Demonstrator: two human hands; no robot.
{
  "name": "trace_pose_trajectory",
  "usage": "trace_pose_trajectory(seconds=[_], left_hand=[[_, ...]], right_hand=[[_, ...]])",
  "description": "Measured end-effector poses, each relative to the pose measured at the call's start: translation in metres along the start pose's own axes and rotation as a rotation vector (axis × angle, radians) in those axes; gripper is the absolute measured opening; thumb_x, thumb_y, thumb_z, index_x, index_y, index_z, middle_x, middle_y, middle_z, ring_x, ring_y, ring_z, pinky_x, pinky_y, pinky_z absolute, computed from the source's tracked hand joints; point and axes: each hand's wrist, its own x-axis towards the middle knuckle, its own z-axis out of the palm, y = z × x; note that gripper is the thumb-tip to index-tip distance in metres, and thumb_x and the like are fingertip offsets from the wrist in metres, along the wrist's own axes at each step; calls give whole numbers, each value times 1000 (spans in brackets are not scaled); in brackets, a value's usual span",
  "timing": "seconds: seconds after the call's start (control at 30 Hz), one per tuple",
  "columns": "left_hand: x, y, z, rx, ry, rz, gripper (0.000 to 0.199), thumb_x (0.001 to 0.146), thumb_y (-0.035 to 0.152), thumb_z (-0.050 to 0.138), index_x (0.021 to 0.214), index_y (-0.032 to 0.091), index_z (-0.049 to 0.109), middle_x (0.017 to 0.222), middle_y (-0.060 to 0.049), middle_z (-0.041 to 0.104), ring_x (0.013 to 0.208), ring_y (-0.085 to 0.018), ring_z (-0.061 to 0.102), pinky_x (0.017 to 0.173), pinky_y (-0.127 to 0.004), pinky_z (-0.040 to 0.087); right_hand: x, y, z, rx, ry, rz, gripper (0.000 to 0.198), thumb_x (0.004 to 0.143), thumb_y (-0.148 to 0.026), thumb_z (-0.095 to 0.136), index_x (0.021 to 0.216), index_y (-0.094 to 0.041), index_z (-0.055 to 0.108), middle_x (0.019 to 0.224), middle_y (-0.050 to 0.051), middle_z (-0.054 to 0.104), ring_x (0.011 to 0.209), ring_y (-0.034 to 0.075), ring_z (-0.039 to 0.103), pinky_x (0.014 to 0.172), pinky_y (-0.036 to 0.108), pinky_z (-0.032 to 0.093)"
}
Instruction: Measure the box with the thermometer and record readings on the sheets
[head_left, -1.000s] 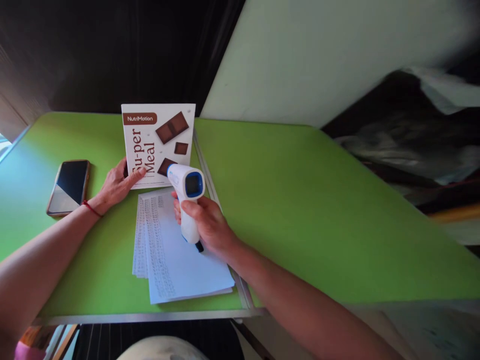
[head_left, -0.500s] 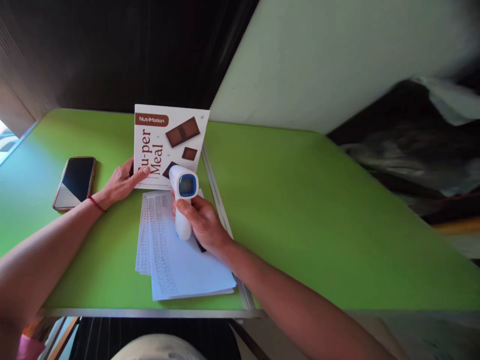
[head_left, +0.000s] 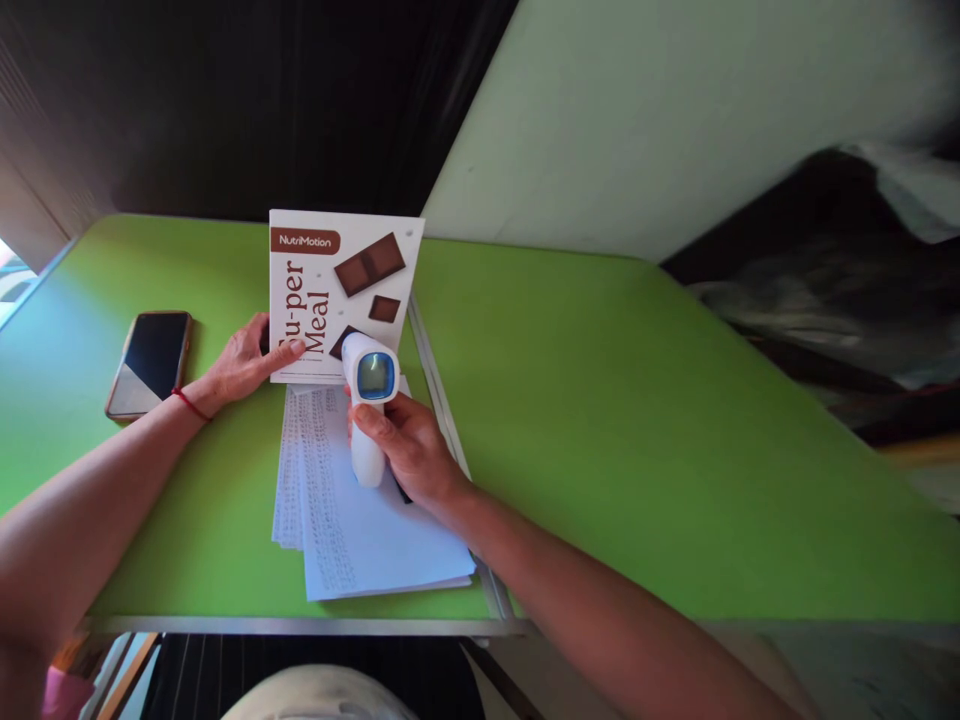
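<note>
My left hand [head_left: 251, 360] grips the lower left edge of a white box [head_left: 375, 222] with brown chocolate pictures, thumb on its front and the other fingers behind, out of sight. The box stands upright, its printed face toward me. In my right hand [head_left: 412, 445] is a white infrared thermometer [head_left: 367, 440], held by its handle with the small blue-rimmed screen facing me. The thermometer overlaps the box's lower right corner in view; whether they touch I cannot tell. Under my right hand lie written paper sheets [head_left: 375, 550], with a dark object [head_left: 403, 489] partly hidden on them.
A smartphone [head_left: 154, 360] lies on the green table [head_left: 637, 450] left of my left hand. A metal seam [head_left: 431, 350] crosses the tabletop beside the papers. Behind stand a dark panel [head_left: 247, 100] and a pale wall [head_left: 585, 130]. Blurred dark items [head_left: 810, 290] are at the right.
The thermometer's screen has gone from dark to lit. My right hand and the thermometer have shifted very slightly down and right; the box stays nearly in place.
</note>
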Motion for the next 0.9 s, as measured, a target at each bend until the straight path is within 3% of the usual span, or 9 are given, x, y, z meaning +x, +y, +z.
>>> trace_pose_trajectory(seconds=[0.6, 0.9], left_hand=[[1, -7, 0, -44, -25, -3, 79, 78, 83, 75, 122, 19, 62, 128, -16, 74, 118, -40, 69, 101, -60, 55], [1, -9, -1, -63, -25, 3, 76, 77, 80, 79, 121, 20, 64, 124, -13, 75, 112, -37, 70, 97, -56, 56]], right_hand=[[1, 1, -1, 7, -20, -11, 57, 72, -76, 82, 80, -24, 64, 71, -3, 55, 64, 14, 49, 61, 33, 39], [2, 1, -1, -14, -21, -12, 56, 73, -77, 81, 79, -24, 61, 71, -3, 54, 65, 15, 47, 62, 33, 38]])
